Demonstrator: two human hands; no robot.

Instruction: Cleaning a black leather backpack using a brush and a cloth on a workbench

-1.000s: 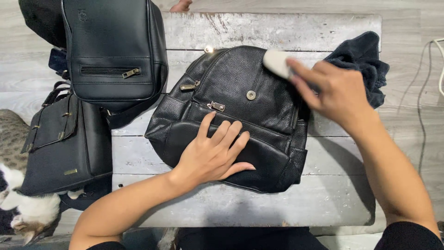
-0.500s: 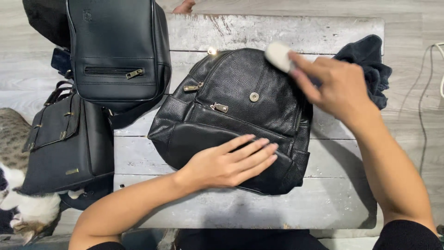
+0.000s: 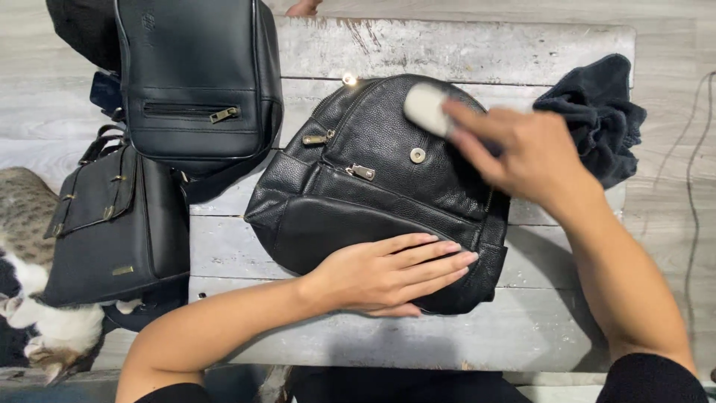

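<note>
The left hand (image 3: 388, 272) lies flat and open, palm down, fingers straight and pointing toward 3 o'clock, pressing on the lower front pocket of the black leather backpack (image 3: 373, 186); it grips nothing. The right hand (image 3: 522, 153) reaches in from 4 o'clock, its fingers pinched around a pale oval sponge (image 3: 426, 108) that touches the backpack's upper flap, just at 1 o'clock from the round snap. The backpack rests at the middle of the weathered wooden table (image 3: 462, 52), its bottom toward 6 o'clock and near the front edge. At 3 o'clock from the right hand a dark cloth (image 3: 597, 112) sits crumpled at the table's right edge, and bare planks show along the far edge at 12 o'clock. At 10 o'clock two more black bags (image 3: 194, 82) crowd the left side, the lower one overhanging the table, with a cat (image 3: 30, 298) on the floor beyond it at 8 o'clock. Compared with half a second ago, the sponge has slid leftward and slightly down the flap, while the left hand has shifted a little toward 3 o'clock along the pocket.
</note>
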